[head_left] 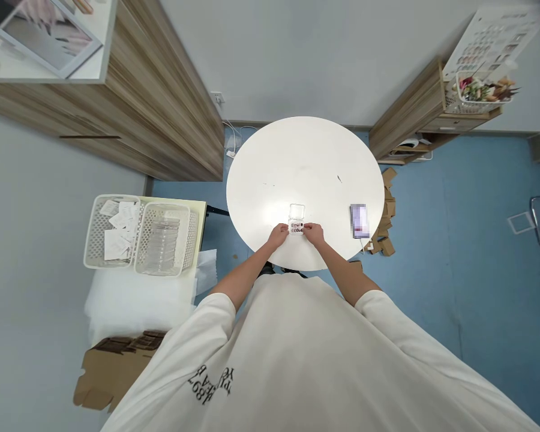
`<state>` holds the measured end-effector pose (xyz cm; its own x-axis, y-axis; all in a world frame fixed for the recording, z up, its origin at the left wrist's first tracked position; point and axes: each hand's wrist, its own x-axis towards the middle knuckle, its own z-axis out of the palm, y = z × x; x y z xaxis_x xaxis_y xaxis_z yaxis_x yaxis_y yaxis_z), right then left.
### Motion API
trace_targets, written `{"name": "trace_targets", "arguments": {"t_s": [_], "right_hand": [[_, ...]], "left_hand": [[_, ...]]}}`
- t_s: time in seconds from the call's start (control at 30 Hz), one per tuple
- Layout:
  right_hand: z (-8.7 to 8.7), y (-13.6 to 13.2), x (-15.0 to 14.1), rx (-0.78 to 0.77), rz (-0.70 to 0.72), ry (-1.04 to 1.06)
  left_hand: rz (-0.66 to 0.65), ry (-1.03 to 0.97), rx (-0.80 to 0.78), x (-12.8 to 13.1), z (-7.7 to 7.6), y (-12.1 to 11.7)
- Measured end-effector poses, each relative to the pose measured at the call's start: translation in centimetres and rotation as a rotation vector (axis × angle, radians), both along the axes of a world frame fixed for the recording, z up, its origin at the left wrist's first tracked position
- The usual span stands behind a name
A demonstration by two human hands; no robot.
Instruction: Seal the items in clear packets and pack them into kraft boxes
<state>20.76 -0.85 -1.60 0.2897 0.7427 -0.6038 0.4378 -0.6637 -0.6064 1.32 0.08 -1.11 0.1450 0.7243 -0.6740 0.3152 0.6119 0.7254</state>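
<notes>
On the round white table, near its front edge, lies a small clear plastic case with its lid tipped back. Rows of small dark red and pale pieces sit inside; they look like false nails but are too small to be sure. My left hand grips the case's left side with fingers closed. At the opposite side, my right hand pinches the right edge, its fingertips partly over the pieces.
A phone-like device with a cable lies at the table's right. Left of the table, one white basket holds paper packets and another holds clear plastic cases. Cardboard boxes lie on the floor at right; a wooden cabinet stands back left.
</notes>
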Motion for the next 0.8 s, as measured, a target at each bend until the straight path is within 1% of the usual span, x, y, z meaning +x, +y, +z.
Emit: {"name": "trace_targets", "arguments": {"t_s": [0.1, 0.17, 0.3, 0.43, 0.53, 0.67, 0.73, 0.8], "right_hand": [[0.1, 0.0, 0.2, 0.011, 0.044, -0.027], [0.2, 0.0, 0.3, -0.007, 0.048, -0.026], [0.5, 0.4, 0.2, -0.056, -0.014, 0.006], [0.9, 0.8, 0.1, -0.056, -0.050, 0.036], [1.1, 0.9, 0.1, -0.053, -0.055, 0.056], [1.2, 0.5, -0.2, -0.058, -0.036, 0.214], [1.1, 0.3, -0.3, -0.043, -0.037, 0.260], [1.0, 0.2, -0.4, -0.022, -0.034, 0.254]], "left_hand": [[-0.001, -0.001, -0.015, -0.1, -0.3, 0.4], [-0.011, -0.003, -0.016, -0.2, -0.5, 0.7], [-0.038, 0.002, -0.020, -0.2, -0.7, 0.9], [-0.058, 0.011, -0.024, -0.2, -0.8, 1.2], [-0.105, 0.057, -0.017, -0.1, -0.6, 1.3], [-0.217, 0.085, 0.037, 0.0, 0.1, 1.1], [-0.233, 0.079, 0.064, 0.0, 0.4, 1.0], [-0.228, 0.085, 0.081, 0.0, 0.5, 1.0]]}}
